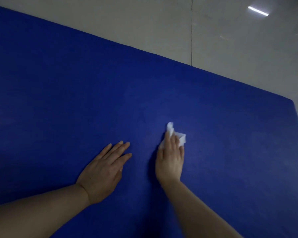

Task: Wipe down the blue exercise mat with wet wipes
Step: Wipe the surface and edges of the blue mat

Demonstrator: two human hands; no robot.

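The blue exercise mat (pixel 76 100) fills most of the view, lying flat on a pale floor. My right hand (pixel 170 160) presses a crumpled white wet wipe (pixel 180 137) onto the mat near its middle, fingers laid flat over it; parts of the wipe stick out past the fingertips. My left hand (pixel 103 170) rests flat on the mat to the left of it, fingers straight and together, holding nothing.
Pale glossy floor tiles (pixel 230 40) lie beyond the mat's far edge, with a dark grout line (pixel 191 31) and a light reflection (pixel 258 11). The mat's right corner (pixel 292 101) is at the right, with floor past it.
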